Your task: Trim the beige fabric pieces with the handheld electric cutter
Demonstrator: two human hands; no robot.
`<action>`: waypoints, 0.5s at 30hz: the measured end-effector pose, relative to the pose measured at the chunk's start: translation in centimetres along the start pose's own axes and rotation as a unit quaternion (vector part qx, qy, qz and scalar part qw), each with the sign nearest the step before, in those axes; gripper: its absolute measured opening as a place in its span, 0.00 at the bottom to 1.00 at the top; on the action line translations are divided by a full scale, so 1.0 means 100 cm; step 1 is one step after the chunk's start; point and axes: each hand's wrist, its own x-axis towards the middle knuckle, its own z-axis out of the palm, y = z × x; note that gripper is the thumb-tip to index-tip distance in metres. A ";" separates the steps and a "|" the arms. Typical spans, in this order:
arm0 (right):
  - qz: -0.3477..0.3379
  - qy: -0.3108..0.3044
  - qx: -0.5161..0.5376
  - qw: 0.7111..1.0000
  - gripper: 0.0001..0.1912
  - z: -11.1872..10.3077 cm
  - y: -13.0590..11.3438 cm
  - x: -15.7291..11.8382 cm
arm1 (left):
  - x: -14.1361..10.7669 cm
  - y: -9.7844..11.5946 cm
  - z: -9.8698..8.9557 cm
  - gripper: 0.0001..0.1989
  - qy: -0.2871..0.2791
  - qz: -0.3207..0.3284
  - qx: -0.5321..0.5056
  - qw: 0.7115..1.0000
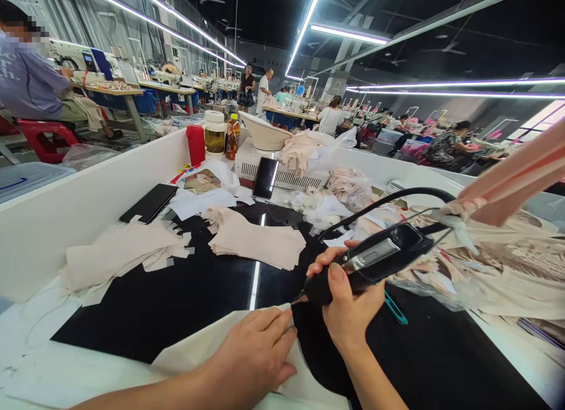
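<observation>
My right hand (353, 313) is wrapped around a black corded handheld tool (397, 254). A pointed metal tip (300, 298) at its lower left end meets the edge of a cream cloth piece (194, 348), beside my left fingertips. Lying flat on that cloth, my left hand (251, 354) presses it down with its fingers stretched out. Underneath is a shiny black work surface (145, 316). The tool's rear end is tied to a hanging strip of pink fabric (512, 180). Part of my right fingers is hidden behind the tool.
Cream cloth stacks lie at the centre (256, 239) and left (119, 251). A phone (265, 177) leans near a white scale (265, 133). Teal snips (395, 309) lie right of my right hand. Heaped fabric (507, 269) fills the right side. A person (30, 75) sits far left.
</observation>
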 end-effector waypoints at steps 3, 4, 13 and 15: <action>0.005 -0.002 0.005 1.000 0.21 0.001 0.001 0.000 | 0.000 -0.001 -0.001 0.26 0.014 0.003 0.006 1.000; 0.006 -0.003 0.008 1.000 0.21 0.001 0.001 0.000 | -0.001 0.000 -0.001 0.26 0.026 -0.004 0.005 1.000; 0.002 0.002 0.008 1.000 0.22 0.003 0.006 -0.002 | -0.004 0.001 -0.001 0.23 0.055 -0.026 -0.004 0.998; 0.006 0.011 0.007 1.000 0.20 0.005 0.005 -0.002 | -0.004 0.001 0.000 0.23 0.060 -0.024 -0.004 0.998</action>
